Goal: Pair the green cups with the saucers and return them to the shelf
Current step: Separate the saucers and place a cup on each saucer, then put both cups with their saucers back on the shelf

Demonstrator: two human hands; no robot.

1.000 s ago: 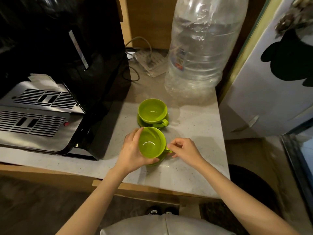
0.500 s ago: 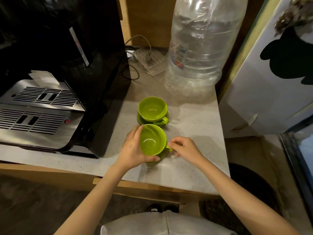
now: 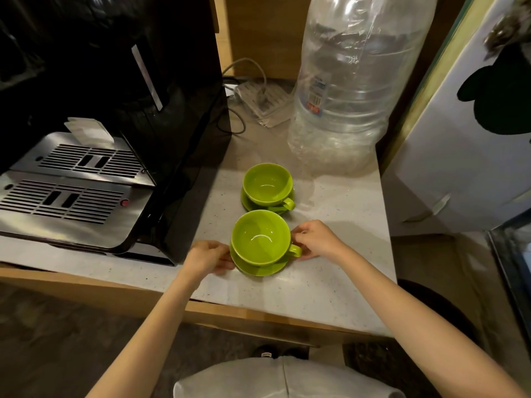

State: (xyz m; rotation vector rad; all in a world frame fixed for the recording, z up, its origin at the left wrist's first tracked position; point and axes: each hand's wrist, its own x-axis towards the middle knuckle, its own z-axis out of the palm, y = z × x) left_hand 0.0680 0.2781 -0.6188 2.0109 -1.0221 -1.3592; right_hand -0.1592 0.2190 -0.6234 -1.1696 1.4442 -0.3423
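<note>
So both hands are working the near cup (image 3: 260,238) and its saucer (image 3: 260,268) right now: the left hand (image 3: 208,257) is curling its fingers (image 3: 222,261) onto the saucer's left rim, and the right hand (image 3: 316,239) is pinching in by the handle side, fingertips (image 3: 298,231) narrow and touching the rim area, though I honestly can't tell if they're gripping the saucer or the cup there. The cup is sitting upright in the saucer between the two sets of fingers, handle pointing toward the right ones. The far cup (image 3: 267,183) is already sitting on its own saucer just beyond the fingertips, nearly touching the near set. These look like glazed ceramic, so I'm guessing light-ish but slick and chippy, and the cup is just riding loose, so taking the saucer by opposite rims and keeping it level seems the way to go. Room is kinda tight: coffee machine (image 3: 115,124) looming just left of the left fingers, big bottle (image 3: 344,96) past the far cup, counter (image 3: 330,282) edge close behind the wrists. More open counter is lying right of the right fingers
</note>
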